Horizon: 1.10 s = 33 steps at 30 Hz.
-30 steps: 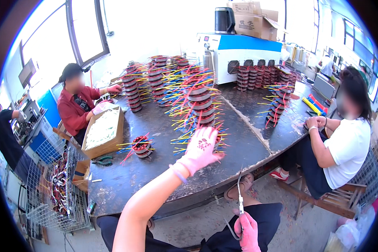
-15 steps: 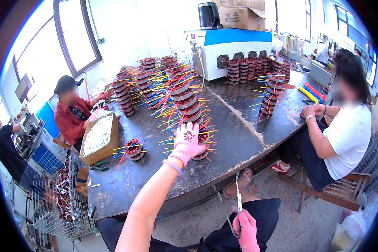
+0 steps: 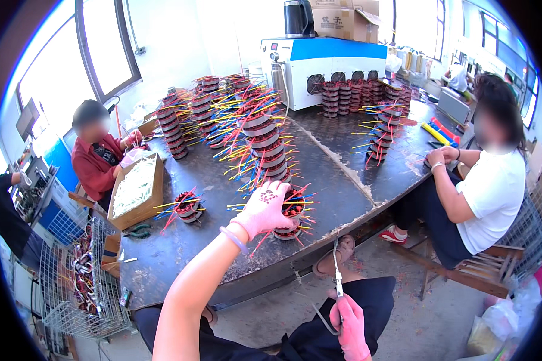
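My left hand (image 3: 264, 207), in a pink glove, curls around the side of a wire-wound motor stator (image 3: 294, 209) at the table's front edge. Red, blue and yellow leads stick out from the stator, and its open top faces up. Just behind it rises a tall, leaning stack of similar stators (image 3: 267, 144). Over my lap, my right hand (image 3: 349, 325), also pink-gloved, is closed on a slim metal tool (image 3: 339, 278) with a long thin tip pointing up and a curved side arm. A single stator (image 3: 188, 206) stands left of my left hand.
More stator stacks stand at the back and on the right of the dark table (image 3: 223, 253). A cardboard box of white pieces (image 3: 137, 189) and pliers (image 3: 140, 231) lie left. Co-workers sit at left and right. Wire baskets (image 3: 84, 289) stand on the floor left.
My left hand has turned and shifted down from the stack's side to the front stator, whose open top now shows. My right hand still holds the tool. The view has shifted slightly.
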Each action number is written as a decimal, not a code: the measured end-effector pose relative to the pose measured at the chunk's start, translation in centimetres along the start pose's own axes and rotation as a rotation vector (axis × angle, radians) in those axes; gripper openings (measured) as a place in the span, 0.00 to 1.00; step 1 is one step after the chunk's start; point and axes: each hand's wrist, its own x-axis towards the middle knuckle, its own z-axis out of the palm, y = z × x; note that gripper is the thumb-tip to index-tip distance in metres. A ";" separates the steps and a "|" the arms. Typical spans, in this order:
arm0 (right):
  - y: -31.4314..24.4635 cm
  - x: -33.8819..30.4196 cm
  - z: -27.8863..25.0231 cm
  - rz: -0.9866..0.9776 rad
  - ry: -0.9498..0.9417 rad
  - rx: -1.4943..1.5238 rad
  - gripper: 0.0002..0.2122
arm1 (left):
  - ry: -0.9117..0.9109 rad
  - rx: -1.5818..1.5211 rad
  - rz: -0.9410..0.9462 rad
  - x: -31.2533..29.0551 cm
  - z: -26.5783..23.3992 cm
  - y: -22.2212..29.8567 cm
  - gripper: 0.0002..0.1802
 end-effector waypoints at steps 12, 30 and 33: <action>-0.6 -2.4 3.3 0.144 -0.180 -0.193 0.18 | 0.116 -0.192 -0.056 -17.0 -6.1 -3.7 0.58; 7.2 -2.0 10.3 0.429 -0.483 -0.354 0.16 | 0.096 -0.173 -0.284 -27.9 0.2 -12.2 0.55; 7.0 -1.8 10.6 0.419 -0.485 -0.367 0.16 | 0.102 -0.166 -0.383 -27.2 0.7 -11.2 0.55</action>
